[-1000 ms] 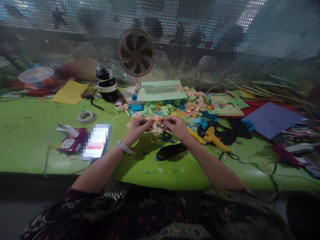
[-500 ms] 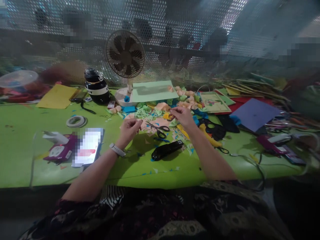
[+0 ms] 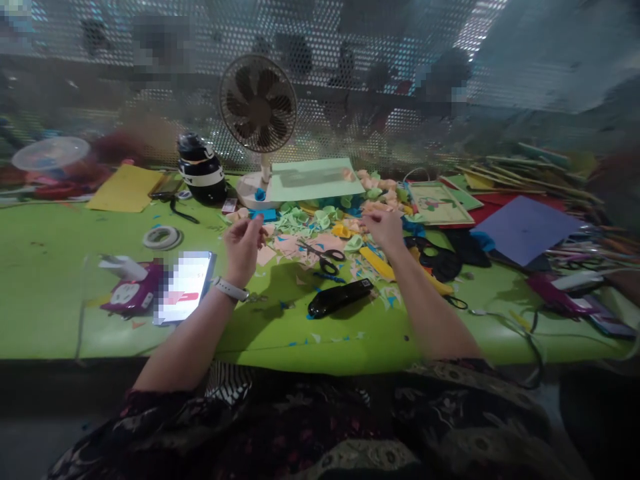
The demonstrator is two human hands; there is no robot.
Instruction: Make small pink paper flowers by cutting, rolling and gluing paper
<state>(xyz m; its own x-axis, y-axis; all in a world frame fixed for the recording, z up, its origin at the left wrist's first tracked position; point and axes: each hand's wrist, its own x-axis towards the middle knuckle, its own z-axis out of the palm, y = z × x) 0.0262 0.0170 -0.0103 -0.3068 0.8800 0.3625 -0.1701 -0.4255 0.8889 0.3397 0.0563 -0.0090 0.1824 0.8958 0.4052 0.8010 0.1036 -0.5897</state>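
Observation:
My right hand (image 3: 386, 232) is raised over the paper heap, its thumb and fingers pinched on a crumpled peach paper piece (image 3: 371, 209), partly hidden by the fingers. My left hand (image 3: 243, 250), with a white band on the wrist, is raised with its fingers curled in and thumb near the fingertips; whatever may be between them cannot be made out. Between the hands lie black scissors (image 3: 327, 257), pale paper scraps (image 3: 285, 245) and folded green paper pieces (image 3: 295, 219). A black stapler (image 3: 341, 298) rests nearer to me.
A fan (image 3: 259, 103) and a black bottle (image 3: 201, 173) stand at the back. On the left are a tape roll (image 3: 163, 237), a phone (image 3: 184, 290) and a purple tissue pack (image 3: 131, 293). Purple paper (image 3: 525, 227) and a yellow strip (image 3: 377, 263) lie on the right.
My right hand has moved right, and the peach piece has left its spot on the heap. The left hand has risen and turned more upright. The view has shifted slightly.

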